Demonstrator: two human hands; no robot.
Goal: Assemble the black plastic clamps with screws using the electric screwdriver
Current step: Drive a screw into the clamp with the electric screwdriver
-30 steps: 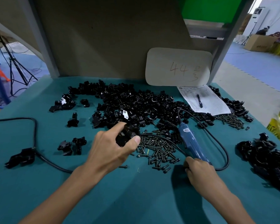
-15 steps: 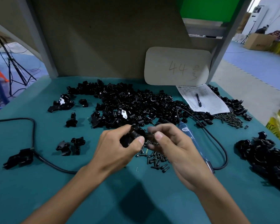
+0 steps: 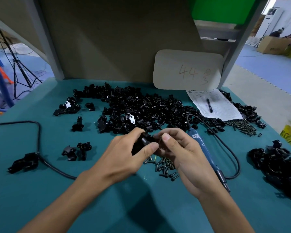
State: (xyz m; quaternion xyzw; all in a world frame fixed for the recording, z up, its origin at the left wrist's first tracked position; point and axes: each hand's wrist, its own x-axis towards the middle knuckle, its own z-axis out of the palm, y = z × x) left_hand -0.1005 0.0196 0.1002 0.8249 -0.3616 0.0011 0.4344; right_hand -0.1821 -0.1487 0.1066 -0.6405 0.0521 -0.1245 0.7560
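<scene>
My left hand (image 3: 124, 157) grips a black plastic clamp (image 3: 142, 142) above the table's middle. My right hand (image 3: 183, 152) meets it from the right, thumb and fingers pinching something small and dark against the clamp, likely a screw; it is mostly hidden. Loose black screws (image 3: 165, 168) lie scattered beneath both hands. The blue electric screwdriver (image 3: 203, 148) lies on the teal table (image 3: 74, 199) just right of my right hand, untouched, with its black cord (image 3: 232, 148) looping around it.
A large heap of black clamp parts (image 3: 141, 110) fills the table's far middle. A second pile (image 3: 279, 167) sits at the right edge. Small clamp pieces (image 3: 76, 150) and a black cable (image 3: 39, 137) lie left. Paper with a pen (image 3: 213, 105) and more screws (image 3: 242, 125) lie at the back right.
My right hand left the screwdriver, moved up left and joined my left hand at the clamp. The left hand lifted the clamp slightly toward me.
</scene>
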